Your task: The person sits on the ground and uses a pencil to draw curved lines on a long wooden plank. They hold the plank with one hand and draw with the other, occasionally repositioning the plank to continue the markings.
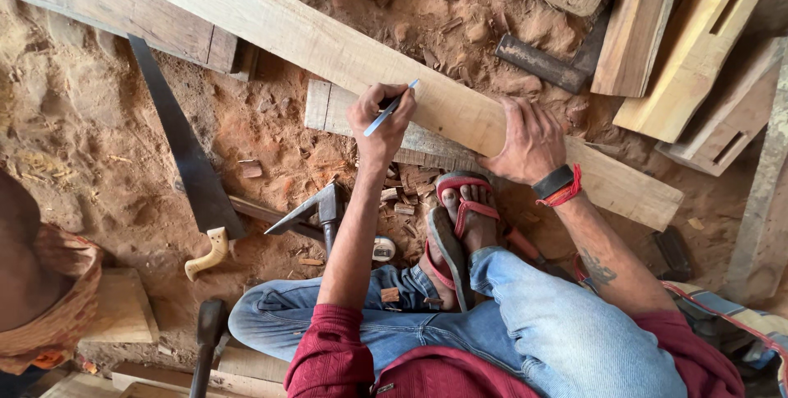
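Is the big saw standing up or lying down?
Lying down. The saw rests flat on the sandy ground, blade pointing away and pale handle nearest the person, left of the hammer. Neither hand touches it.

Pale long plank (328,41) lying diagonally on sawdust, blue pen (389,109) tilted on it

A handsaw (185,152) with a pale curved handle is lying on reddish sandy ground (66,135), its dark blade pointing toward the top left. Just right of it, a metal adze-like tool (316,211) is resting among small wood chips (402,201). A tape measure (382,248) is sitting close below that tool. At the top right, pale wooden blocks with cut slots (694,49) are lying beside a dark metal square (550,61). A dark tool handle (207,340) is showing at the bottom left.
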`<state>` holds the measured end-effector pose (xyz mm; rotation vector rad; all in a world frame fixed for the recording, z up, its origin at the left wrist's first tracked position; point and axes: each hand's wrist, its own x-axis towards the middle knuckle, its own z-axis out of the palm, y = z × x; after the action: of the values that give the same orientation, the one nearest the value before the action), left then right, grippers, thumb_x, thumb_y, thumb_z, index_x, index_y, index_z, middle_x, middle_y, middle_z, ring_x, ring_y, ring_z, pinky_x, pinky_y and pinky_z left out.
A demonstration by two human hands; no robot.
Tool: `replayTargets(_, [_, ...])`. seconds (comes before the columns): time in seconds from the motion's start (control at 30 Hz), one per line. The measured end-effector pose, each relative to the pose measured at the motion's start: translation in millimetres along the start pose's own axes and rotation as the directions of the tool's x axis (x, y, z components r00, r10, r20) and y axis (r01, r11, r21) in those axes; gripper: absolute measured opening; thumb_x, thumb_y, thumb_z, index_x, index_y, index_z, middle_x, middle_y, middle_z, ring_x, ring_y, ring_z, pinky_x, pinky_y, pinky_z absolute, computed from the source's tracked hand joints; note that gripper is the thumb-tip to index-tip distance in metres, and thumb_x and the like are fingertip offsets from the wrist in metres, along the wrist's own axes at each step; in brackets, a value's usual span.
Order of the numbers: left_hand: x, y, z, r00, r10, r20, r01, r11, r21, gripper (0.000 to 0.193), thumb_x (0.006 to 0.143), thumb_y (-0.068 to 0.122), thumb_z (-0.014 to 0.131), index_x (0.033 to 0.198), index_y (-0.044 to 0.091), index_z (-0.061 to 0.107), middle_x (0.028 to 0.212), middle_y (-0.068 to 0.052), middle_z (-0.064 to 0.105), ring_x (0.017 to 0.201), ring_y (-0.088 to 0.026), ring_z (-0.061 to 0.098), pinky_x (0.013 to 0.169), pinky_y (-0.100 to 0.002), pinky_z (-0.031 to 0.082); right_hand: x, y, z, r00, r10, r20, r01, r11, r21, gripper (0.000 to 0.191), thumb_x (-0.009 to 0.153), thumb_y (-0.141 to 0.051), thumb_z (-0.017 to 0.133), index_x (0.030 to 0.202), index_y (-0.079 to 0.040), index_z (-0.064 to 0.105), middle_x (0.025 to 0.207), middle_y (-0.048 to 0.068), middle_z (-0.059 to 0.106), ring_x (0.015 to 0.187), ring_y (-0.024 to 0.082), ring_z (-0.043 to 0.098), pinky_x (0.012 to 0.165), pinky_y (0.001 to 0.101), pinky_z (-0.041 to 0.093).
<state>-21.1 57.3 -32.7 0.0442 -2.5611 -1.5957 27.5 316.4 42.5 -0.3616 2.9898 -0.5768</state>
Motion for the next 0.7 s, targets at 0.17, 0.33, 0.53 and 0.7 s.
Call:
replayTargets(0.17, [0,3,0,0.999,0.039,0.003,-0.039,0.999,0.01,0.011,0.092,0.014,0.08,0.092,0.005,0.073,0.086,-0.009,0.079,0.066,-0.01,0.075,0.053,-0.023,0.06,1,-1,-5,1.0,-0.002,0.001,0.002,1.0,-0.012,0.099,0.056,-0.043,0.096,0.136,-0.006,0.05,0.114,0.016,0.064,0.101,0.038,0.066,0.086,0.0515,0.053])
replayTargets(0.33, [5,-6,-3,0.992,-0.004,0.125,0.008,0.999,-0.036,0.013,0.094,0.015,0.079,0.095,0.003,0.075,0.085,-0.011,0.079,0.063,-0.01,0.074,0.05,-0.022,0.059,0,-1,-6,1.0,0.001,-0.005,-0.001,1.0,-0.03,0.098,0.056,-0.044,0.096,0.135,-0.007,0.051,0.113,0.015,0.064,0.1,0.038,0.066,0.085,0.0513,0.052])
replayTargets(0.53, [16,-7,-17,0.967,-0.017,0.256,0.026,0.999,-0.035,0.012,0.095,0.016,0.079,0.094,0.005,0.076,0.083,-0.009,0.079,0.062,-0.009,0.075,0.054,-0.024,0.061,-1,3,0,1.0,0.005,0.017,-0.004,1.0,-0.021,0.101,0.056,-0.05,0.096,0.135,-0.004,0.05,0.111,0.017,0.064,0.097,0.037,0.066,0.081,0.0516,0.053])
replayTargets(0.7, [34,8,-33,0.91,-0.107,0.401,0.126,0.992,-0.02,0.011,0.09,0.016,0.08,0.094,0.005,0.078,0.081,-0.007,0.079,0.059,-0.01,0.074,0.053,-0.025,0.063,-3,5,2,1.0,0.013,0.018,-0.012,1.0,-0.029,0.1,0.058,-0.051,0.096,0.134,-0.005,0.05,0.114,0.017,0.064,0.101,0.038,0.067,0.083,0.0518,0.054])
